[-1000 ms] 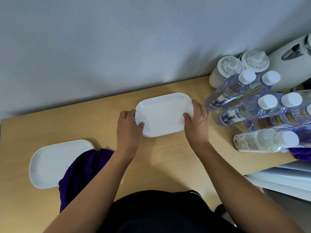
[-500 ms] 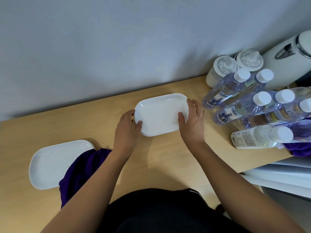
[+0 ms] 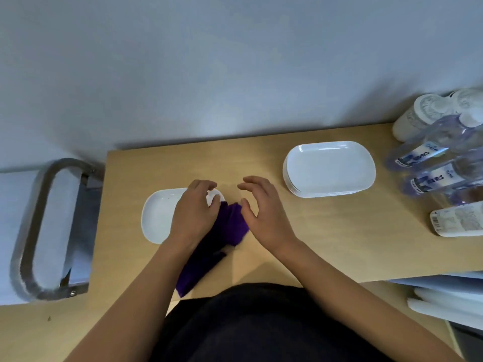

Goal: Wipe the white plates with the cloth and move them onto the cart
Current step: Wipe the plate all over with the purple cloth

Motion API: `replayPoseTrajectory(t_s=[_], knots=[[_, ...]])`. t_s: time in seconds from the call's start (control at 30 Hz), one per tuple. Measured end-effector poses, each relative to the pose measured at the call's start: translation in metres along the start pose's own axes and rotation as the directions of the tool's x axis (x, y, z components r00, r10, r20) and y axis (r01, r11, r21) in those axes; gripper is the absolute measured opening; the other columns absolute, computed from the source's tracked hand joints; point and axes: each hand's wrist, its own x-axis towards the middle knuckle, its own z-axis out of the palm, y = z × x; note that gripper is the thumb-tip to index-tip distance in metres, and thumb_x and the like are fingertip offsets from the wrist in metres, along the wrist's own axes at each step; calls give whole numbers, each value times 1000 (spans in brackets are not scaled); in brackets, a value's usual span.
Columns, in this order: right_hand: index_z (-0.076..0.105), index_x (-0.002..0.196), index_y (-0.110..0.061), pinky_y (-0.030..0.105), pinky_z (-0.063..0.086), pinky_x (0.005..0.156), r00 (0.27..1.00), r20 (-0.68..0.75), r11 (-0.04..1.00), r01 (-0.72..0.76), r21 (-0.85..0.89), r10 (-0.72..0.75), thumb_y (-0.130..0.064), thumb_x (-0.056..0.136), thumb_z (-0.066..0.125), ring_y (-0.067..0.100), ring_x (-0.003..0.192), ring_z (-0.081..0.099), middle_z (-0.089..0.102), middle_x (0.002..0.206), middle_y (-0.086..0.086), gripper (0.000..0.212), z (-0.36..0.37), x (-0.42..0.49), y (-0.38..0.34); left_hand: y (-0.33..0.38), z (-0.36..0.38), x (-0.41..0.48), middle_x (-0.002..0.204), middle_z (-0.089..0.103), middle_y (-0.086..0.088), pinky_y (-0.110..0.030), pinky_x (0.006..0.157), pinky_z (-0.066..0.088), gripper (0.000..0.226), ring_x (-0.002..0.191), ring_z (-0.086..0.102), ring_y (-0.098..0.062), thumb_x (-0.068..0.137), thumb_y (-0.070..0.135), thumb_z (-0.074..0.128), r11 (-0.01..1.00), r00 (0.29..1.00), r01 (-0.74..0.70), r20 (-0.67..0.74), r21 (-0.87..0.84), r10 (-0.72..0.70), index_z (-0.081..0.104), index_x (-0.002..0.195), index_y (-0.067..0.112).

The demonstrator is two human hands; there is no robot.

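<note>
A single white plate (image 3: 159,218) lies on the wooden table (image 3: 339,244), left of centre. My left hand (image 3: 194,212) covers its right end, with fingers and thumb curled round the rim there. A purple cloth (image 3: 230,223) lies crumpled against that end of the plate and trails toward the table's near edge, partly under my left forearm. Just right of the cloth, my right hand (image 3: 261,210) hovers with fingers spread and holds nothing. A stack of white plates (image 3: 329,168) stands apart at the right.
The cart (image 3: 15,192) stands against the table's left end, its metal handle (image 3: 39,205) nearest the table. Several clear water bottles (image 3: 439,152) and white lidded containers (image 3: 418,116) crowd the right end. A wall runs behind the table.
Both hands have let go of the plate stack and moved left to the single plate and the cloth. The view has swung left, so the cart now shows.
</note>
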Motion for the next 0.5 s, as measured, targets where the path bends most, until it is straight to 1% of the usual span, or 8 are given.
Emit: replayPoseTrajectory(t_s=[0.07,0.13,0.23,0.3,0.37,0.43,0.5], knots=[[62,122,-15,14,31,107,998,58,1000,-12,-14,13,-12,94,56,8,125,45,51,130,-6,29,17,-5,-12,-21,-13,-7,123,61,2,-24,85,42,28,106,59,-16,94,20,57,999,999,-11,36,50,9,62,121,15],[61,124,-17,19,34,108,995,99,998,-28,-49,33,-14,94,55,8,124,45,52,131,-7,31,32,-8,-20,-40,-21,-12,124,62,-1,-24,86,41,31,107,59,-18,94,22,58,996,997,-15,81,89,8,61,123,13],[60,126,-17,27,36,110,991,115,991,-56,-119,70,-15,92,56,10,127,45,53,135,-4,34,52,-14,-26,-62,-27,-17,129,60,-4,-29,93,43,40,113,58,-21,95,30,58,988,981,-9,195,153,-21,57,130,12],[58,130,-16,28,33,113,987,118,981,-85,-174,106,-16,92,58,12,131,43,52,140,-1,38,63,-18,-28,-72,-28,-20,127,61,-4,-31,92,46,43,111,59,-21,96,33,56,984,963,-18,268,175,-30,56,133,12],[55,135,-16,26,26,116,980,131,967,-119,-225,151,-17,92,60,15,136,39,49,145,1,43,74,-22,-30,-78,-28,-24,121,65,-2,-31,91,48,43,105,62,-20,97,36,54,988,949,-26,313,153,-24,56,132,12],[51,140,-16,28,23,117,974,135,954,-143,-264,183,-16,91,62,21,137,37,46,147,3,50,83,-27,-32,-84,-28,-26,115,68,-1,-31,89,49,44,101,63,-18,97,41,52,995,939,-22,345,100,-14,59,129,11],[51,140,-18,35,32,113,979,76,935,-158,-318,191,-12,89,64,27,129,43,52,141,4,53,92,-31,-33,-88,-31,-25,109,69,2,-30,86,49,42,96,63,-16,96,44,54,998,919,-41,395,54,17,63,123,14]])
